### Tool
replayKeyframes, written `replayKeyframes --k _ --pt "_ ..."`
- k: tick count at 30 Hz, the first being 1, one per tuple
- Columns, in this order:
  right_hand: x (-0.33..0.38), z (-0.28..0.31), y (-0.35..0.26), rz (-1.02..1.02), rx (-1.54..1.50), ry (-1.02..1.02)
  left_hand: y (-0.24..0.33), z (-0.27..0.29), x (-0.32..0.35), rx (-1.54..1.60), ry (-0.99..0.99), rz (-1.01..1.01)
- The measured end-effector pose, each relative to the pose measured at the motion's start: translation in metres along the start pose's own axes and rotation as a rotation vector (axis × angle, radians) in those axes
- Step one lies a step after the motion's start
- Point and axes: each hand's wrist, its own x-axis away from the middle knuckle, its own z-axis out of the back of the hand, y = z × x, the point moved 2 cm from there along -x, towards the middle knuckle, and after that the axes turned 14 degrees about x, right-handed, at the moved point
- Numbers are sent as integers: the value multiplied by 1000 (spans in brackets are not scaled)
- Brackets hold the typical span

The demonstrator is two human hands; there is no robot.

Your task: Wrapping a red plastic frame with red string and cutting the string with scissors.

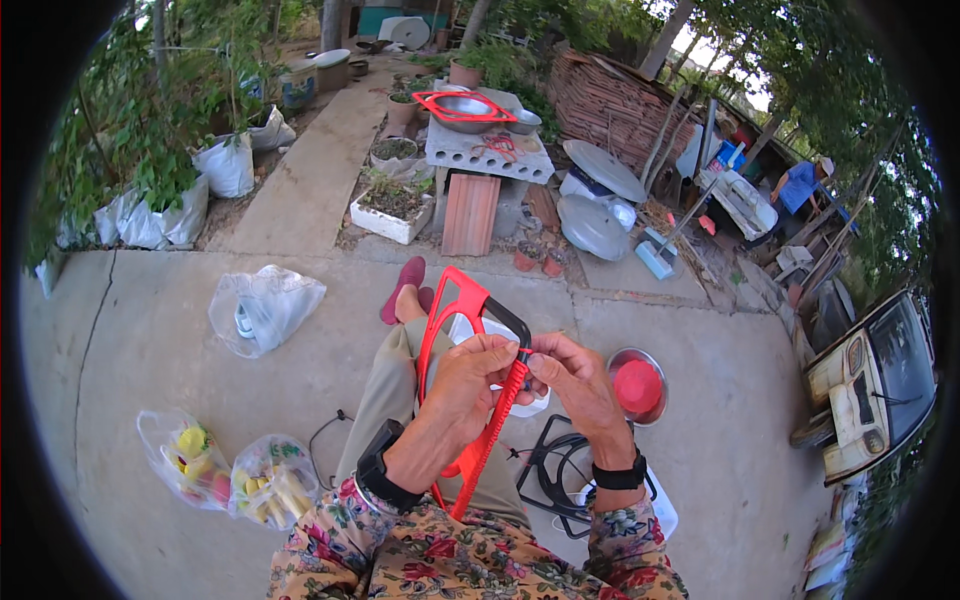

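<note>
A looped red and black frame stands tilted over my lap. Much of it is covered in ribbed red material, and one corner shows bare black tube. My left hand is closed on its near side, thumb and fingertips pinched. Opposite it, my right hand pinches the same spot, where a short red strand shows between the fingertips. The exact grip is partly hidden by the fingers. Under the frame, a white container shows between my legs.
Right of me are a metal bowl with something red inside and a black tube frame with black cord. Plastic bags lie at left, some with produce. Ahead, a block table bears a similar red frame. A person bends far right, beyond a vehicle.
</note>
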Motion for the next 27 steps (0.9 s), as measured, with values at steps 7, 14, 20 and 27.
replayKeyframes --k 7,14,20,27 --pt "0 4 0 -8 -27 13 -5 -10 2 -107 42 -109" --pt "4 5 -16 30 106 35 -19 -10 4 -60 15 -245" --pt "5 11 -13 0 184 42 -16 -6 4 -32 6 -177" --pt "10 5 -31 70 228 67 -7 -1 1 -15 -90 -68"
